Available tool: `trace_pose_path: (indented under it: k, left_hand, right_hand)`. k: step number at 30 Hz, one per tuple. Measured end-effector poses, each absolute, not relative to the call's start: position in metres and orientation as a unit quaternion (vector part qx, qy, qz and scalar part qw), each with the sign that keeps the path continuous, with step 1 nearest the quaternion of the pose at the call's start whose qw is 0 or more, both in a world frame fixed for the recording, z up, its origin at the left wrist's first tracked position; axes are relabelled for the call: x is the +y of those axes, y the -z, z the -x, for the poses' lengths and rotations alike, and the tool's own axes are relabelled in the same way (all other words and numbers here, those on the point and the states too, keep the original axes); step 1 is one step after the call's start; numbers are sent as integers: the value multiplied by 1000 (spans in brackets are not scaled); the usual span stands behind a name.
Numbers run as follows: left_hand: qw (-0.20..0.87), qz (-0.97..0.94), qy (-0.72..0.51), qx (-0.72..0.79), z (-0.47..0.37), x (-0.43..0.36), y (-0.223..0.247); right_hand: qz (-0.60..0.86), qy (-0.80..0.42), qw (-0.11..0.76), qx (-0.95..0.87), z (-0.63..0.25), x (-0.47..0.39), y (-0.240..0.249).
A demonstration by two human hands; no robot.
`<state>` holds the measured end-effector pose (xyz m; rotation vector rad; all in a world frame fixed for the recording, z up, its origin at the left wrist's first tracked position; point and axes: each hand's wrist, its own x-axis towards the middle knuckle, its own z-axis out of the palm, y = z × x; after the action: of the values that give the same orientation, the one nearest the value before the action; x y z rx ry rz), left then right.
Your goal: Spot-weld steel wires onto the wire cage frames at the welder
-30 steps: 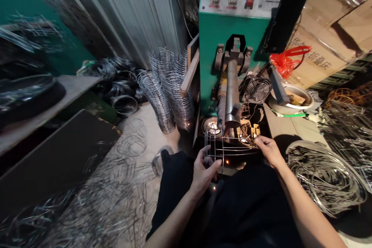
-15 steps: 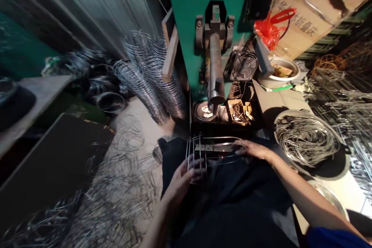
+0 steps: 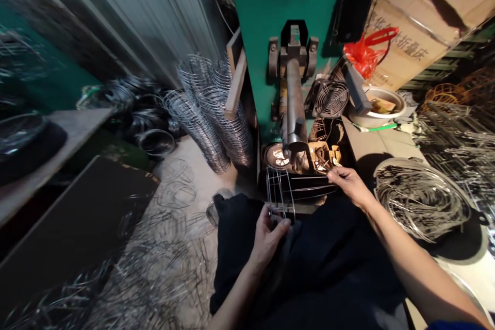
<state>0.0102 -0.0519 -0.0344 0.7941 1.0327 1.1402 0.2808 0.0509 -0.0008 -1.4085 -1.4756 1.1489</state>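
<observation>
My left hand [image 3: 268, 234] is closed on the near end of a wire frame [image 3: 279, 188], built of thin bent metal rods. The frame stands tilted over my lap, its far end just below the steel arm [image 3: 296, 108] of a green machine [image 3: 253, 36]. To its right, my right hand [image 3: 350, 184] pinches thumb against fingers at the end of a thin wire [image 3: 309, 178]. That wire runs left toward the frame; whether the two touch I cannot tell. Dark cloth [image 3: 328, 263] covers my lap beneath both hands.
Stacked wire rings [image 3: 197, 118] lean left of the machine. Loose wire pieces [image 3: 162, 247] litter the floor. At right are a round pan of bent wires [image 3: 421, 196], a white bowl [image 3: 377, 116], a fan [image 3: 330, 99] and a heap of wire racks [image 3: 456, 139].
The view has tipped upward. My right hand has risen with the wire. My left hand has shifted to the frame's near end, and the frame has swung toward the machine. Small orange glints have gone.
</observation>
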Motion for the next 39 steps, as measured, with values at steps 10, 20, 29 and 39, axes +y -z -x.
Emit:
trace_pose_path:
  k: [10,20,29,39]
  left_hand:
    - [623,-361,-527,452,-21,-33,40]
    - [631,-348,-532,444,-26,-13,36]
    - [629,-347,-539,440,-28,-5,37]
    - [621,-361,-537,442,-27,-1,39]
  right_hand:
    - [561,-406,387,-609,-274,78,4]
    - [561,-412,378,-610,-275,99,8]
    - [564,-404,381,-611,-272,105,-6]
    - [558,-392,385,-622,-274,108,-2]
